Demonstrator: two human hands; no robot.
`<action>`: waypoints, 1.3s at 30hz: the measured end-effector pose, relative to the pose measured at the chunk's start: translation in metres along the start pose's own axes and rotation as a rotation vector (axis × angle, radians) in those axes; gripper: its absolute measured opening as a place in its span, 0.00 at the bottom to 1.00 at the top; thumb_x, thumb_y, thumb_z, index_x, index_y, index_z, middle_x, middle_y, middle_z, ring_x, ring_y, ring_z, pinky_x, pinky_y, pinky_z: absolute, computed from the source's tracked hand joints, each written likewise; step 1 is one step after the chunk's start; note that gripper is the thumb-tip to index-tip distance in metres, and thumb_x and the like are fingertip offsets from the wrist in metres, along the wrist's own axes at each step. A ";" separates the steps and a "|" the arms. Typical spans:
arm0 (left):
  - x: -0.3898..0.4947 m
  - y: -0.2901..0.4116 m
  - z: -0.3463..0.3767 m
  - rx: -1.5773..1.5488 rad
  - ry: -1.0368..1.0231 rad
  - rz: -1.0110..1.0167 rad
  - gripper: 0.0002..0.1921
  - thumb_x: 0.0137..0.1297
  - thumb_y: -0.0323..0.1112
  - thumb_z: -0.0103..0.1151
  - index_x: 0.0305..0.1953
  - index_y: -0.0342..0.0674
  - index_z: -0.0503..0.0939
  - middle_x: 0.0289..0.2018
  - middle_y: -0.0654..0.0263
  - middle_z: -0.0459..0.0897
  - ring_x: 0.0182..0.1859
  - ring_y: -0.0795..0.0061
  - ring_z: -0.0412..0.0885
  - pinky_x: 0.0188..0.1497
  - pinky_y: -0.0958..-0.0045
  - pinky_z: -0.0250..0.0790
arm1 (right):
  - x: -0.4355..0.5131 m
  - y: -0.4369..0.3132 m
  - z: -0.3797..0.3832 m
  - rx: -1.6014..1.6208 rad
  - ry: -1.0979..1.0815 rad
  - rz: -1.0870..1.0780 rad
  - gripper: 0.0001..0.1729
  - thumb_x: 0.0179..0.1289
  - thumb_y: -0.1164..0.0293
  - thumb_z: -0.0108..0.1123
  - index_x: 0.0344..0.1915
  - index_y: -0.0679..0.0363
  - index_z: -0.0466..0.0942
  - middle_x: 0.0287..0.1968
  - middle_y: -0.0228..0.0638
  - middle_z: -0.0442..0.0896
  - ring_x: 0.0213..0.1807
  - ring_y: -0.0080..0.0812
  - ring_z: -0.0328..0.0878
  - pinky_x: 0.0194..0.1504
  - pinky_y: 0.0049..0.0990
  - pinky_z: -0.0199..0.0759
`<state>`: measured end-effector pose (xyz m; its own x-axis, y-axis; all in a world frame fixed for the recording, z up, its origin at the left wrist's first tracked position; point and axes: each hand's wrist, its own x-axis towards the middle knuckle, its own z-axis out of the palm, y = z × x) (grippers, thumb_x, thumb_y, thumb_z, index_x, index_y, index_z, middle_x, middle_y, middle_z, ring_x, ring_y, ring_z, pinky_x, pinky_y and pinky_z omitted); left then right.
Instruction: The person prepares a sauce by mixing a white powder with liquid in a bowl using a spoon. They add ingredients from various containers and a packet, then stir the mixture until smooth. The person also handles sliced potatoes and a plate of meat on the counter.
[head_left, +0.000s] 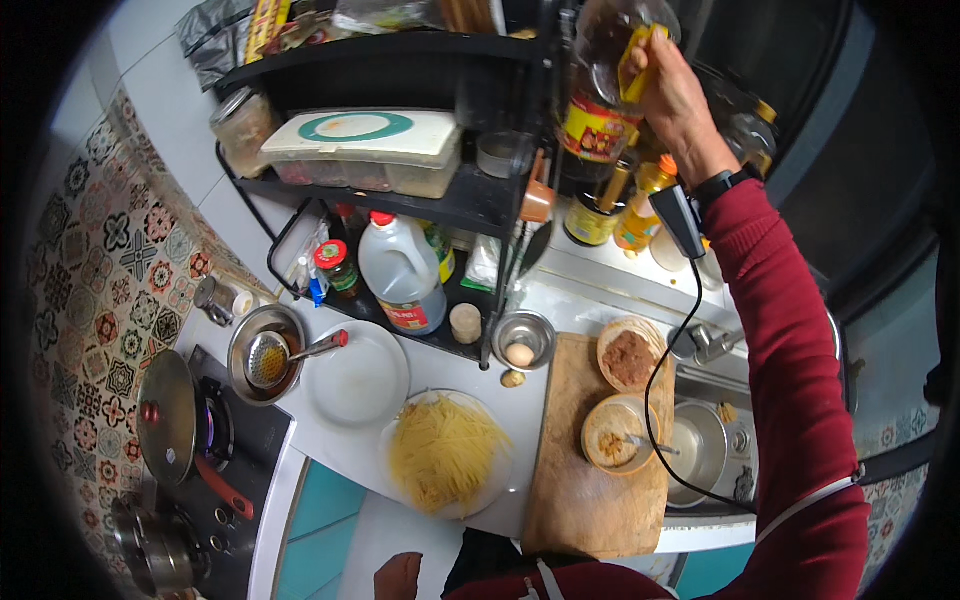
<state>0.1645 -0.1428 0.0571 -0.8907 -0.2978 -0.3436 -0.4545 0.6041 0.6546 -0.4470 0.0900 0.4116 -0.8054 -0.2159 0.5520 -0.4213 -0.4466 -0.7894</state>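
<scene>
My right hand (664, 90) is raised at the top right, its fingers around the yellow handle of a large clear plastic bottle (598, 127). Dark liquid shows through that bottle, which bears a red and yellow label. My left hand (397, 576) hangs low at the bottom edge, in front of the counter; its fingers are not clear. Between the hands lies a wooden cutting board (592, 517). On it stand a bowl of brown minced meat (632, 358) and an orange-rimmed bowl of pale powder (611, 439) with a spoon. Left of the board is a plate of yellow strips (446, 454).
A black rack (450, 210) rises behind the counter, with a jug (401, 270) on its lower shelf. A steel bowl (523, 337) holds an egg. A white plate (356, 375) and a bowl with a strainer (268, 356) neighbour the lidded pan (166, 420) over a lit burner. The sink (739, 480) is right.
</scene>
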 end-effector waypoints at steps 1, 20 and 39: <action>-0.003 -0.008 0.005 -0.001 0.018 0.003 0.15 0.74 0.38 0.45 0.45 0.37 0.80 0.43 0.51 0.83 0.46 0.50 0.80 0.48 0.59 0.73 | 0.006 0.016 -0.003 0.003 -0.002 0.048 0.14 0.75 0.56 0.46 0.38 0.54 0.68 0.27 0.24 0.68 0.30 0.24 0.63 0.36 0.27 0.61; -0.026 -0.052 0.020 0.075 -0.144 -0.239 0.17 0.73 0.44 0.43 0.43 0.37 0.76 0.41 0.55 0.82 0.44 0.52 0.79 0.46 0.57 0.73 | 0.011 0.184 -0.221 -0.358 -0.184 0.720 0.29 0.71 0.51 0.50 0.63 0.56 0.67 0.58 0.33 0.75 0.57 0.31 0.73 0.55 0.31 0.70; 0.117 0.160 0.047 -0.342 -0.458 0.437 0.15 0.69 0.31 0.55 0.54 0.37 0.72 0.39 0.58 0.83 0.42 0.71 0.82 0.45 0.72 0.73 | -0.498 -0.040 -0.117 -0.805 0.374 1.108 0.24 0.67 0.63 0.61 0.58 0.60 0.66 0.27 0.26 0.73 0.24 0.17 0.66 0.25 0.18 0.60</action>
<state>-0.0116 -0.0462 0.0902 -0.9314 0.3036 -0.2008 -0.1029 0.3096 0.9453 -0.0779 0.3171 0.1365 -0.8780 0.1731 -0.4462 0.4745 0.4360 -0.7647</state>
